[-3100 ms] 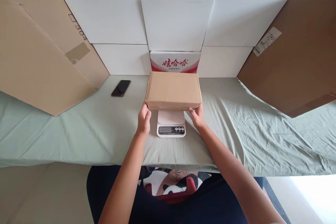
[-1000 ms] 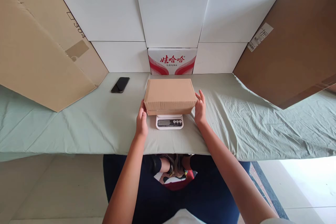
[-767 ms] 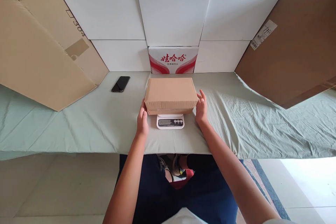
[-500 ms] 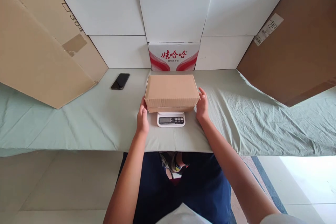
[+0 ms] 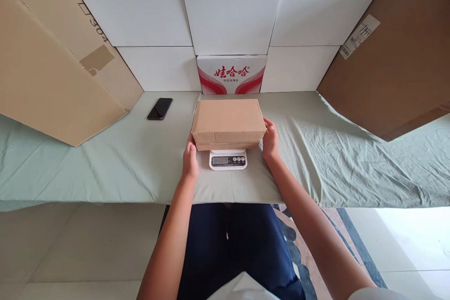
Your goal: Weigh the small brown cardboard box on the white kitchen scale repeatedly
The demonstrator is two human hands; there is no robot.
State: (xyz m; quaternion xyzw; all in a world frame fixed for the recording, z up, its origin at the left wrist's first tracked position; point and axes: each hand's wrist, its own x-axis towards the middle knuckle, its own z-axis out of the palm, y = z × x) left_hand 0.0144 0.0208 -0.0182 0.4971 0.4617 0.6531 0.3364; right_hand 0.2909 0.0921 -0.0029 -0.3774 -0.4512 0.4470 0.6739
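Squarely centred on kitchen scale (image 5: 228,160): cardboard box (image 5: 228,121), display left readable. Left hand (image 5: 190,159) and right hand (image 5: 270,142) open, flat against box ends, steadying, not gripping

A closed brown cardboard box (image 5: 228,122) sits on the small white digital kitchen scale (image 5: 228,160) straight in front of me, covering the scale's platform so that only its display end shows, on the side toward me. My left hand (image 5: 190,158) is at the box's left end and my right hand (image 5: 270,140) at its right end, both against its sides. The scale stands on the table under a pale green wrinkled cloth (image 5: 333,159). Behind the box a white carton with red printed characters (image 5: 231,74) stands against a wall of white cardboard panels (image 5: 232,14). A black smartphone (image 5: 160,108) lies left of the box, well apart. Large brown cardboard sheets lean at the far left (image 5: 52,75) and far right (image 5: 397,56).
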